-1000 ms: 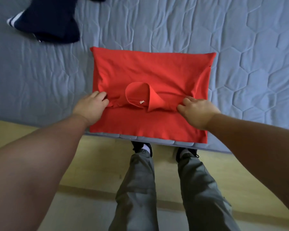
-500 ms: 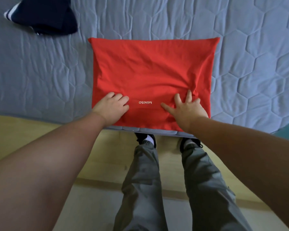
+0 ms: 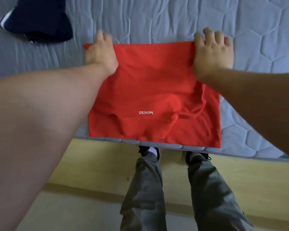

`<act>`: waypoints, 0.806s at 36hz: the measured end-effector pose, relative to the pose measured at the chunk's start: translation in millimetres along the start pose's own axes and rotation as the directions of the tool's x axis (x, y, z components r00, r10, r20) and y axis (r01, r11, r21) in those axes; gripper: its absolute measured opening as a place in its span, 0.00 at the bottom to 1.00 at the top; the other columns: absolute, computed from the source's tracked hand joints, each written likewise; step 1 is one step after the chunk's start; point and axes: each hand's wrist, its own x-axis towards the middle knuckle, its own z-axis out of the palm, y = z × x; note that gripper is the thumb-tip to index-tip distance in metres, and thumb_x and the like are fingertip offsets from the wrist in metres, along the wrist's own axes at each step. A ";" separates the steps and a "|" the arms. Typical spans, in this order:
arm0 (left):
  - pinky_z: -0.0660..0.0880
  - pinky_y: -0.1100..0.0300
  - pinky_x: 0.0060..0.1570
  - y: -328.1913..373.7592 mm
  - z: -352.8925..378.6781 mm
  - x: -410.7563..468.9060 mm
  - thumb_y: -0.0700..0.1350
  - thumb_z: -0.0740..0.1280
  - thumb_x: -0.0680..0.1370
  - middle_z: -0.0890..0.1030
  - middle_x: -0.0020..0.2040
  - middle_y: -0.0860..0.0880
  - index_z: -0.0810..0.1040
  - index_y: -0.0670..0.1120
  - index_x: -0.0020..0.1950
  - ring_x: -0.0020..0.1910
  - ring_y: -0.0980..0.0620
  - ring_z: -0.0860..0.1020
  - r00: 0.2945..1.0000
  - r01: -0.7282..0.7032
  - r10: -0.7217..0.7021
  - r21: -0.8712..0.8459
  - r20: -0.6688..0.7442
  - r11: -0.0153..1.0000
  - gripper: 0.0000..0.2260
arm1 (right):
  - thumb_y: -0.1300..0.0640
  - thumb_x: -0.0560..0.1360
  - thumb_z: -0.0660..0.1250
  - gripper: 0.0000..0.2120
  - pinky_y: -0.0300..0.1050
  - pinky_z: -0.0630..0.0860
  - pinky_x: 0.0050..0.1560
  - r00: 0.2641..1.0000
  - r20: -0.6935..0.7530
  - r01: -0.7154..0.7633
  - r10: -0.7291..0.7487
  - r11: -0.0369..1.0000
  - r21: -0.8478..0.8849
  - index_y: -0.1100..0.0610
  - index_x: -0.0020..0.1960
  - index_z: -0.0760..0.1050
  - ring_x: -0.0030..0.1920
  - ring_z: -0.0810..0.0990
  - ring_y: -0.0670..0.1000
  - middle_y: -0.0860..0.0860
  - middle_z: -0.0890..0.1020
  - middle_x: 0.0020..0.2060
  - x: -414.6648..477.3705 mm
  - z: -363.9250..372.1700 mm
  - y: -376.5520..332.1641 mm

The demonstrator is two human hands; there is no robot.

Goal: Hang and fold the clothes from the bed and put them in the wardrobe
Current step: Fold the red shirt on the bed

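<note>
A folded red shirt [image 3: 150,84] with small white lettering lies flat on the grey quilted bed [image 3: 173,19], its near edge at the mattress edge. My left hand [image 3: 101,54] rests on the shirt's far left corner, fingers stretched past the far edge. My right hand [image 3: 213,52] presses on the far right corner with its fingers spread onto the quilt. A bulge and creases show in the shirt's near right part. A dark navy garment [image 3: 38,20] with white stripes lies on the bed at the far left.
The mattress edge [image 3: 173,146] runs across the middle of the view. Below it are the yellow-wood bed frame [image 3: 93,167] and my legs in grey trousers [image 3: 145,189] with dark shoes on the floor.
The shirt's near part was folded over the collar a second ago. Since then both hands have slid from the near side of the shirt to its far corners.
</note>
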 end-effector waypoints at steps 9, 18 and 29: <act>0.77 0.57 0.46 6.4 -34.1 39.6 0.44 0.68 0.71 0.86 0.46 0.42 0.81 0.44 0.55 0.47 0.43 0.85 0.894 -0.232 0.149 0.152 0.422 0.961 0.14 | 0.56 0.71 0.65 0.17 0.63 0.64 0.67 0.940 0.340 -0.006 0.039 0.995 -0.099 0.58 0.59 0.77 0.63 0.75 0.65 0.61 0.79 0.59 48.4 -12.8 -4.8; 0.77 0.51 0.45 -3.8 -29.6 72.2 0.44 0.67 0.69 0.82 0.53 0.37 0.81 0.37 0.55 0.51 0.36 0.82 0.972 -0.061 0.015 0.190 0.233 0.980 0.17 | 0.53 0.75 0.66 0.16 0.59 0.77 0.53 0.956 0.294 0.027 0.006 0.994 -0.108 0.58 0.60 0.79 0.57 0.80 0.68 0.63 0.79 0.59 86.0 -33.0 3.1; 0.77 0.45 0.57 0.2 -15.4 92.8 0.40 0.66 0.74 0.78 0.61 0.34 0.78 0.37 0.62 0.61 0.32 0.77 0.972 -0.040 0.001 0.159 0.235 0.986 0.18 | 0.56 0.73 0.64 0.09 0.55 0.75 0.47 0.930 0.366 0.008 0.044 0.990 -0.138 0.57 0.50 0.78 0.54 0.81 0.64 0.58 0.77 0.44 102.3 -36.8 8.1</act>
